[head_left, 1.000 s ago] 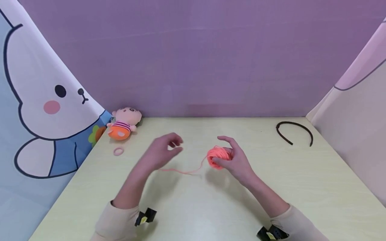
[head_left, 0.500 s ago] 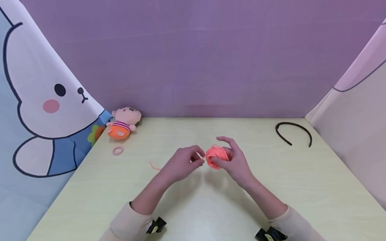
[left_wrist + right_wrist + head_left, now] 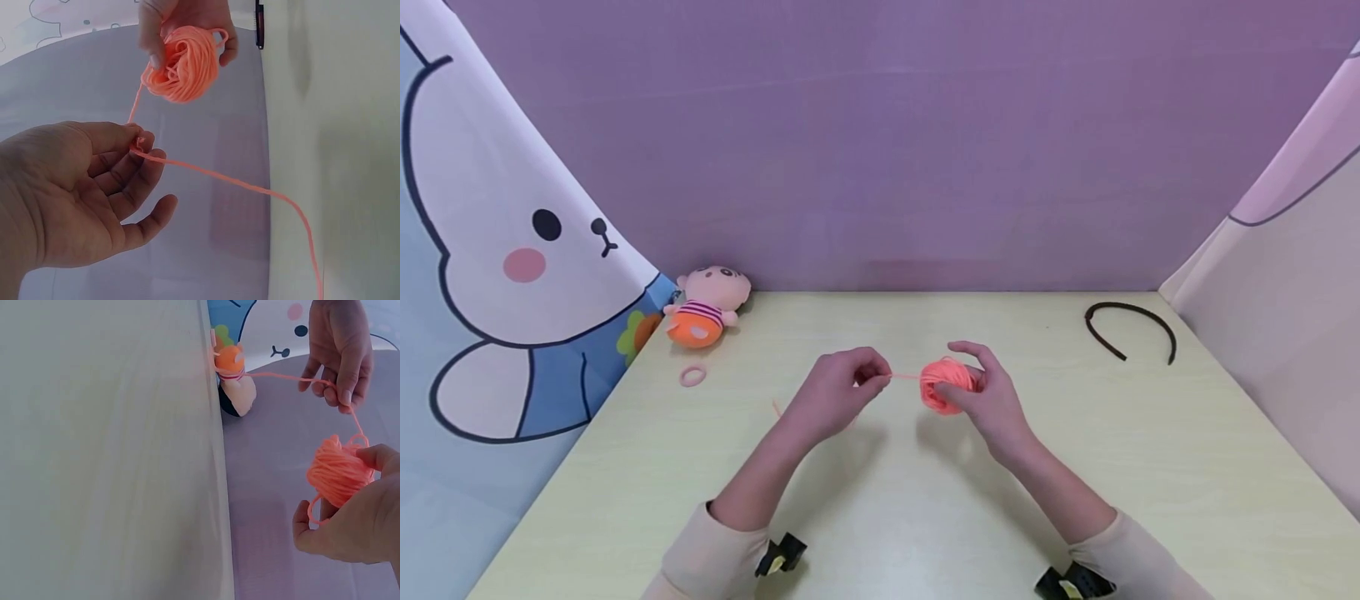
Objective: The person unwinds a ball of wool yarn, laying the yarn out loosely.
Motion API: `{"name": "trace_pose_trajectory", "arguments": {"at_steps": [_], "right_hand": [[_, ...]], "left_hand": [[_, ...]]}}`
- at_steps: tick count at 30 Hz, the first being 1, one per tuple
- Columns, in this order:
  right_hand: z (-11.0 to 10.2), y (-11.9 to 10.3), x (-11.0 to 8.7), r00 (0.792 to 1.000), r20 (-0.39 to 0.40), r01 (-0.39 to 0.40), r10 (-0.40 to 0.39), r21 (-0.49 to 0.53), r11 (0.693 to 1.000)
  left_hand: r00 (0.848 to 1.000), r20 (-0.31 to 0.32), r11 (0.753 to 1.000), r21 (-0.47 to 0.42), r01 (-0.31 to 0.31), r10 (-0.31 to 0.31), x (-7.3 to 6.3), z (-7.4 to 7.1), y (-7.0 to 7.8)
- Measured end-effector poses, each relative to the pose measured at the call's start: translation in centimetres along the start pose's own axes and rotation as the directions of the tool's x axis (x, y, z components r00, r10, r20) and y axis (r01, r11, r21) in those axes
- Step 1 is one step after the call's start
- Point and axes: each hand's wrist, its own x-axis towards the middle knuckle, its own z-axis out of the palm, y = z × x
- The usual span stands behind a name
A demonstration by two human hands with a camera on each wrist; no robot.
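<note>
A ball of coral-pink yarn (image 3: 946,386) is held above the table by my right hand (image 3: 998,408), thumb on its near side and index finger stretched out beyond it. My left hand (image 3: 835,393) pinches the yarn strand (image 3: 906,376) between thumb and index finger, a short way left of the ball. Between the two hands the strand runs straight. In the left wrist view the loose yarn tail (image 3: 237,182) passes from my fingertips and hangs down. The right wrist view shows a small loop of yarn (image 3: 314,511) sticking out of the ball.
On the pale table (image 3: 910,517), a plush doll (image 3: 707,308) sits at the back left, with a pink ring (image 3: 693,376) in front of it. A dark headband-like arc (image 3: 1131,308) lies at the back right. A purple cloth (image 3: 910,150) stands behind.
My left hand moved right to the ball, took the strand close to it, then drew back slightly left, pulling the strand straight. The right hand with the ball barely shifted.
</note>
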Motion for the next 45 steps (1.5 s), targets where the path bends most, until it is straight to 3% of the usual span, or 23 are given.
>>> {"name": "trace_pose_trajectory", "arguments": {"at_steps": [6,12,30,38,45], "right_hand": [[-0.1,0.1,0.0,0.999,0.046,-0.029,0.023,0.122,0.992],[-0.2,0.0,0.1,0.998,-0.016,-0.05,0.053,0.187,0.981],[-0.2,0.0,0.4,0.988,-0.131,-0.06,0.085,0.185,0.981],[-0.3,0.3,0.6,0.985,-0.144,-0.065,0.091,0.173,0.983],[-0.2,0.2,0.6,0.987,-0.141,-0.056,0.082,0.175,0.983]], "left_hand": [[0.999,-0.032,1.0,-0.003,-0.004,0.004,-0.1,-0.5,0.0],[1.0,-0.024,1.0,-0.005,0.002,-0.002,0.0,-0.9,-0.3],[0.992,-0.095,0.996,0.014,0.087,-0.085,0.3,-4.3,-3.1],[0.975,-0.136,0.985,-0.015,0.174,-0.174,0.2,-6.3,-4.5],[0.945,-0.162,0.958,-0.07,0.277,-0.284,0.0,-7.6,-5.4]]}}
